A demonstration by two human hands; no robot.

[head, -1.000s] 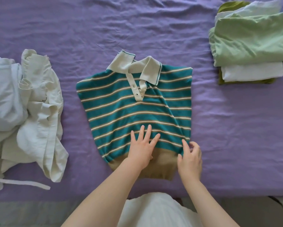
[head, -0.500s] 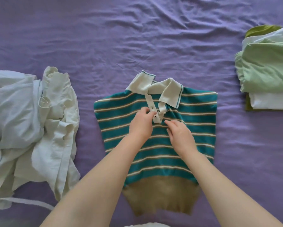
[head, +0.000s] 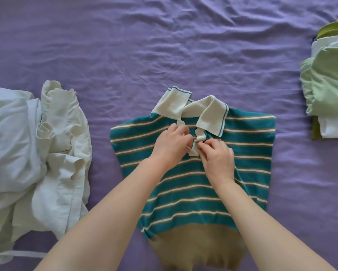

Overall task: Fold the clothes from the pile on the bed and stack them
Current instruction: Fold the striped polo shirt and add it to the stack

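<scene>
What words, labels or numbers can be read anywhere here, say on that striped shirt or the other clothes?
None. The striped polo shirt, held at its placket by the left hand and right hand, shows no print or tag; nor do the unfolded pile, the folded stack or the purple sheet.

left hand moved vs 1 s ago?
Yes. The left hand has gone up the striped polo shirt, from near its tan hem to the placket just under the collar, which it now pinches beside the right hand.
</scene>
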